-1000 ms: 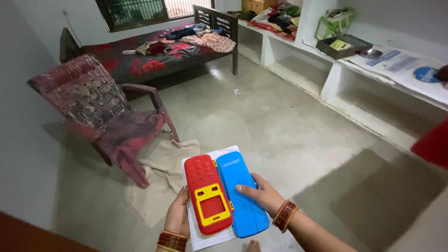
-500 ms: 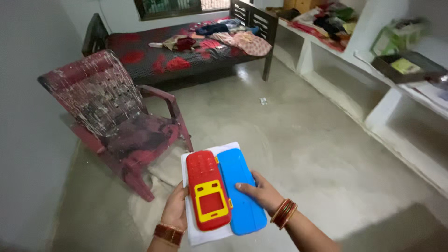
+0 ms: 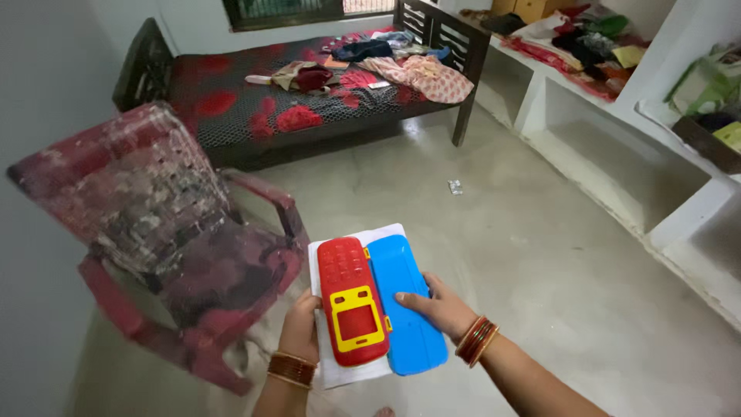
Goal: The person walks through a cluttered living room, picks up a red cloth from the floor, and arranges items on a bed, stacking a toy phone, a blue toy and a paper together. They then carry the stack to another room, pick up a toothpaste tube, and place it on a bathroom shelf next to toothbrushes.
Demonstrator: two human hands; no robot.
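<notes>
Bare forearms, with stacked red and gold bangles [image 3: 289, 368] on each wrist [image 3: 476, 340].

I see a red case [image 3: 352, 301] with yellow trim, a plain blue case [image 3: 407, 305], white paper [image 3: 340, 373], a mottled red chair [image 3: 154, 224].

Red chair [image 3: 147, 232], bed [image 3: 309, 93], grey floor [image 3: 540, 255]

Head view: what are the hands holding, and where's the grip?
An open red and blue plastic pencil box on white paper. Left hand grips the red half's left edge; right hand grips the blue half's right side, thumb on top.
</notes>
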